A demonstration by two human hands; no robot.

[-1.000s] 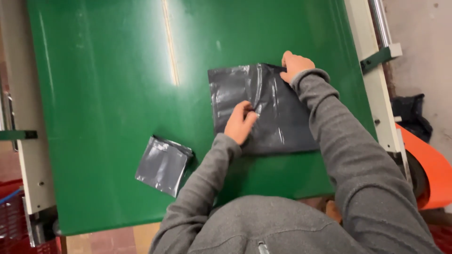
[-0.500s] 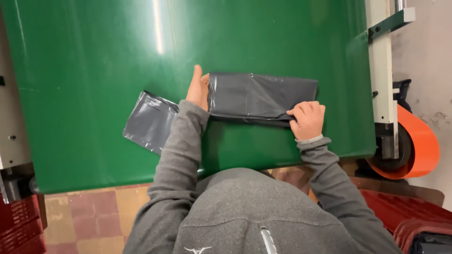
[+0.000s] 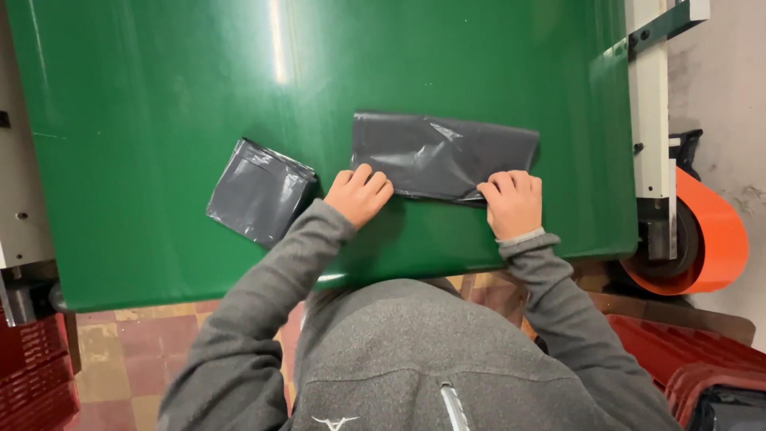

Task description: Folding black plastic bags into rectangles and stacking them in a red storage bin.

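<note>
A dark grey plastic bag, folded into a long strip, lies across the green table surface. My left hand rests with curled fingers on the bag's near left corner. My right hand pinches its near edge toward the right end. A smaller folded grey bag lies flat just left of my left hand, untouched. Grey sleeves cover both of my arms.
A white metal frame rail runs along the table's right side, with an orange roller beside it. Red plastic crates sit on the tiled floor at lower left and another stack of red crates at lower right.
The bag went from a wide sheet to a narrow folded strip. My left hand slid from the bag's left end to its near left corner; my right hand stays on the near edge.
</note>
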